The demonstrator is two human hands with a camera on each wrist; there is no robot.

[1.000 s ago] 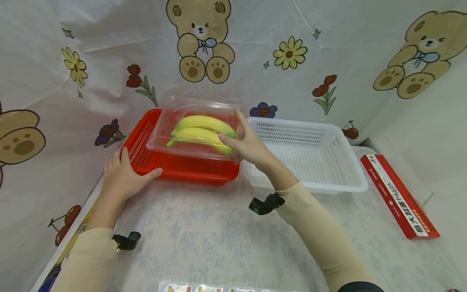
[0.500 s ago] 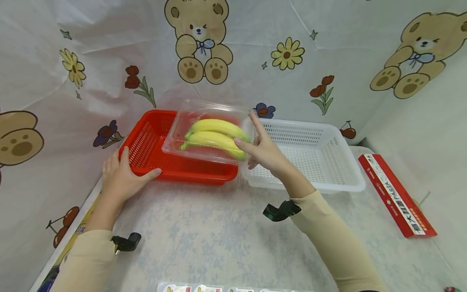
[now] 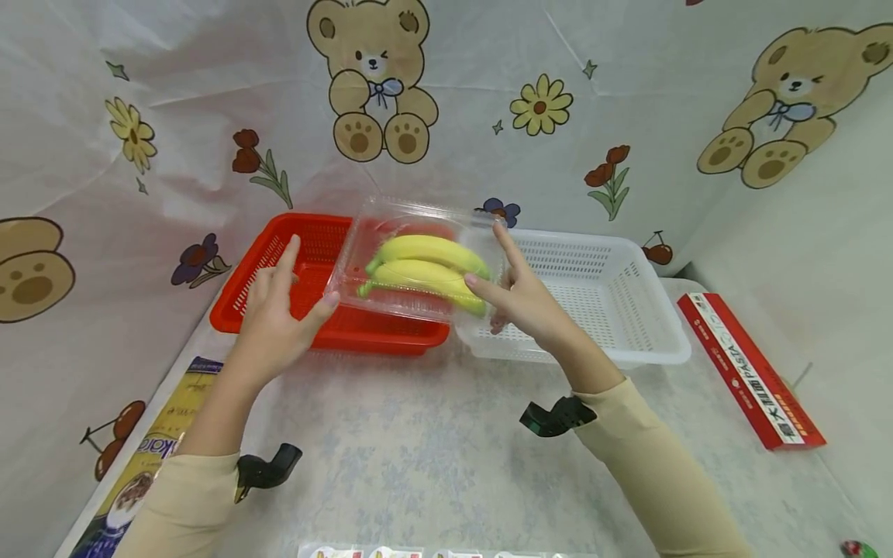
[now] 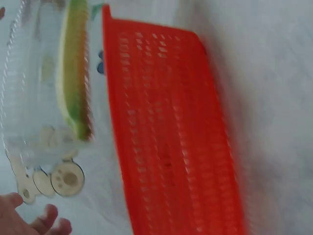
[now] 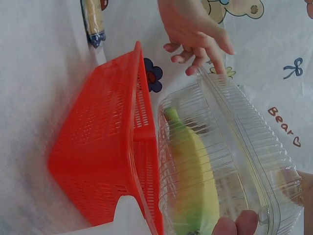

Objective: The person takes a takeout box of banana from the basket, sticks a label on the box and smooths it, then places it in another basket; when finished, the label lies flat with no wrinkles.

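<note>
My right hand grips the right end of a clear plastic clamshell box, thumb in front and fingers at its back edge. Inside lie two yellow bananas with green ends, seen through the plastic. The box is held above the right part of a red basket, and its right end overlaps the white basket in the head view. My left hand is raised over the red basket's left side, fingers spread, thumb towards the box. In the right wrist view the left-hand fingers reach close to the box's far end.
A white basket stands right of the red one. Further right lies a red pasta box. Along the table's left edge is a yellow and blue package. A labelled clear pack shows at the near edge. A patterned cloth hangs behind.
The clamshell box with the bananas has moved right in my right hand. My left hand has let go of the red basket's left edge and risen to the right, towards the box.
</note>
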